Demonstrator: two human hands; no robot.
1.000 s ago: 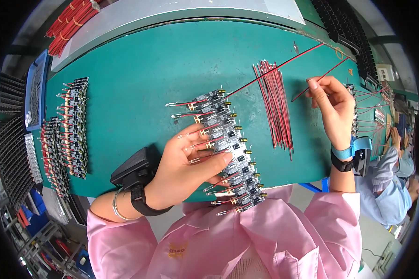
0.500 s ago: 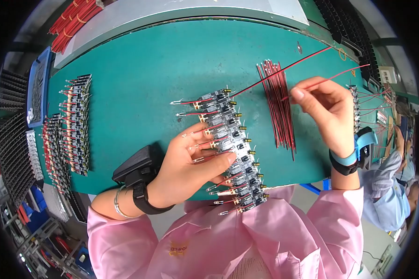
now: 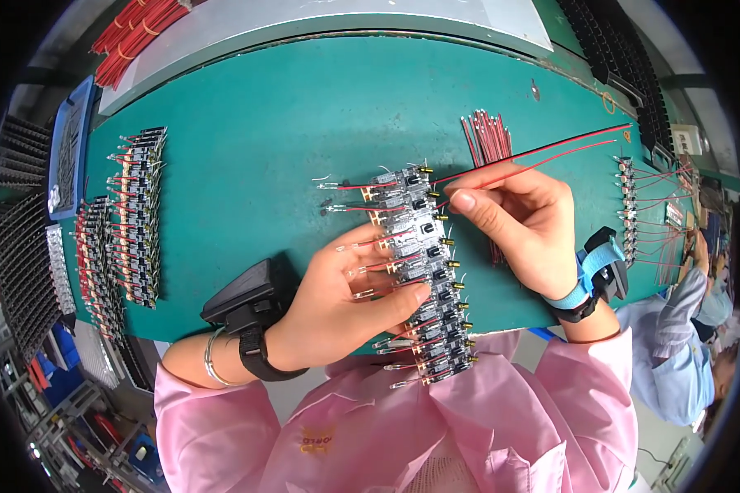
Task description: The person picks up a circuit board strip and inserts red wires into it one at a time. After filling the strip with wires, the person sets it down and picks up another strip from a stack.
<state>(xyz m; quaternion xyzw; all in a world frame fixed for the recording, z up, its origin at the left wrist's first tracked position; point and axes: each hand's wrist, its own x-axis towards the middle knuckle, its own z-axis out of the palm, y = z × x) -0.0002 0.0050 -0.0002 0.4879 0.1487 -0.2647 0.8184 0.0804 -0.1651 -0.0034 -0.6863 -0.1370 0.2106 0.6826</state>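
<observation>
A circuit-board strip is being gripped by the left hand over the green mat's near edge. One red-and-black wire is being borne at its top end; a red wire is being pinched beside it by the right hand, attachment unclear. No long wires are being shown by lower boards; spare wires are being partly covered.

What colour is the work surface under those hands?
Green, leaning toward teal; the work surface shows best in the head view.

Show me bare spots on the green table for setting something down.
Widest: green table between the left board rows and the held board strip. Smaller: between the right hand and the rightmost board row. Crowded: around the left hand, and where long wires cross the red wire pile.
</observation>
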